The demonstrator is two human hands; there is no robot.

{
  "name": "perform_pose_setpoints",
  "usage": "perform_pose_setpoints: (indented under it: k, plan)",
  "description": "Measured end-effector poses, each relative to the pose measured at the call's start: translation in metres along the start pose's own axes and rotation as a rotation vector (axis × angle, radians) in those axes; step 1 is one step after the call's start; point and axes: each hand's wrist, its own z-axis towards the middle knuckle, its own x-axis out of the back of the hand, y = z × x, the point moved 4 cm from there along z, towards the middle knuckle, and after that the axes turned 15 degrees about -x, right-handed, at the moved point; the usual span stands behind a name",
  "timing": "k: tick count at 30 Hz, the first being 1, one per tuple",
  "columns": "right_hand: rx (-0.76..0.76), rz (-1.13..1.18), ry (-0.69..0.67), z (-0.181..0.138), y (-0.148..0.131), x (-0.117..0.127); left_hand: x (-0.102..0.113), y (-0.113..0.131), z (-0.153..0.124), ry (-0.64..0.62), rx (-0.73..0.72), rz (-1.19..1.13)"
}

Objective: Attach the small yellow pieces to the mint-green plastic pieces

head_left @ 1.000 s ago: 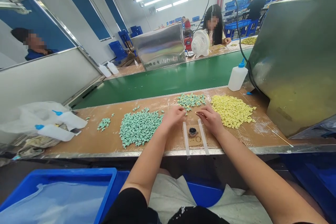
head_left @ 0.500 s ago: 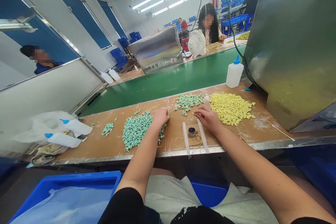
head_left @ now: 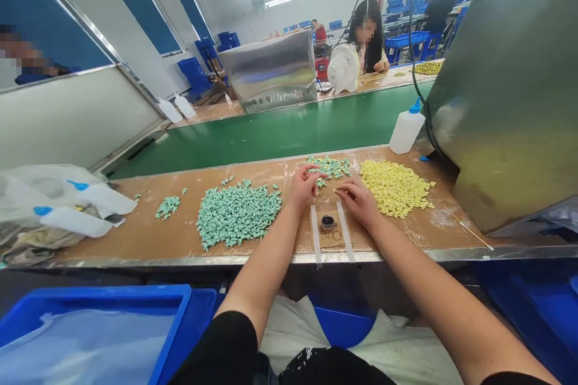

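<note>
My left hand (head_left: 303, 186) reaches to the near edge of the small pile of teal pieces (head_left: 332, 165), fingers pinched on a piece there. My right hand (head_left: 359, 200) is closed in a pinch on a thin wooden stick (head_left: 339, 191) whose tip points left. Between and below the hands sits a small black pot (head_left: 327, 222) on a taped card framed by two white strips. A large pile of teal pieces (head_left: 237, 212) lies left of my left hand. A pile of yellow pieces (head_left: 395, 187) lies right of my right hand.
A white squeeze bottle (head_left: 405, 129) stands behind the yellow pile beside a big metal housing (head_left: 510, 96). Two more bottles and plastic bags (head_left: 67, 204) lie at the far left. A green conveyor belt (head_left: 280, 129) runs behind the bench. Blue bins (head_left: 94, 325) sit below. Another person works across the belt.
My left hand has left the large teal pile and moved right to the small teal pile. My right hand has stayed put with the stick.
</note>
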Motion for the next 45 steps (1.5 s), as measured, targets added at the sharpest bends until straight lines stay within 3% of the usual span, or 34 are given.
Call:
perform_pose_setpoints:
  k: [4, 11, 17, 23, 30, 45]
  plan:
    - [0.010, 0.011, -0.050, -0.003, -0.011, 0.005, -0.003, -0.010, -0.006, -0.010, 0.008, -0.153]
    - [-0.001, -0.119, -0.357, -0.031, -0.053, 0.022, -0.012, -0.024, 0.001, -0.059, 0.010, -0.213]
    - [0.047, -0.238, -0.486, -0.039, -0.065, 0.021, -0.018, -0.044, 0.005, -0.104, -0.017, -0.257]
    - [0.088, -0.290, -0.502, -0.035, -0.068, 0.018, -0.023, -0.048, 0.003, -0.144, -0.030, -0.285]
    - [0.088, -0.316, -0.518, -0.033, -0.068, 0.016, -0.018, -0.036, -0.003, -0.215, -0.044, -0.173]
    - [0.088, -0.322, -0.525, -0.030, -0.069, 0.010, -0.021, -0.034, -0.005, -0.196, 0.024, -0.141]
